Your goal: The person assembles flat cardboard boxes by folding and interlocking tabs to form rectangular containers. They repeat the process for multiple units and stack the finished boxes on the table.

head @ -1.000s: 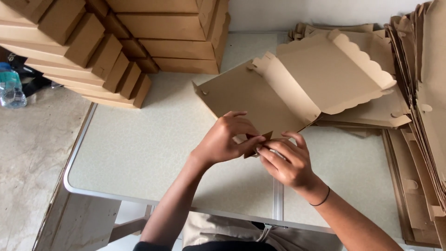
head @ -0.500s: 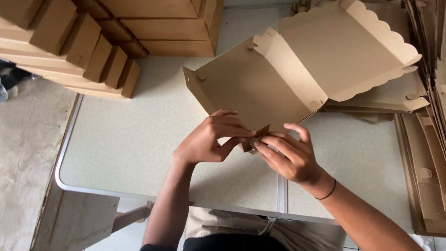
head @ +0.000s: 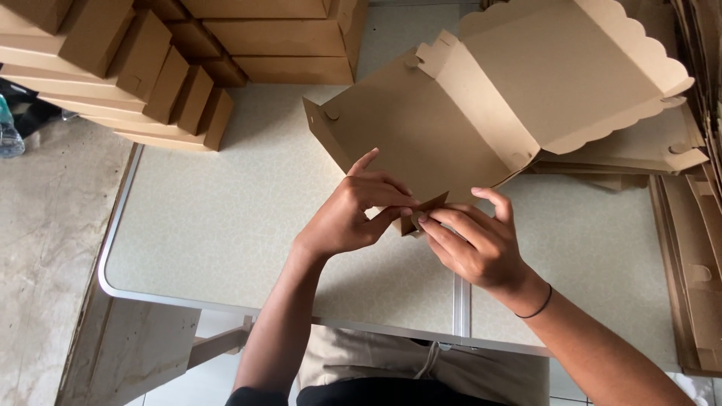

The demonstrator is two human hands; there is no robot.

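Folded boxes (head: pixel 188 68) flank table (head: pixel 210 225); hands (head: pixel 353 214) pinch cardboard box (head: pixel 421 135)

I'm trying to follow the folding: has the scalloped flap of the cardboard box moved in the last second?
Yes. The scalloped flap has swung up and away from the person, judged against the flat cardboard stack on the table, which it now covers less.
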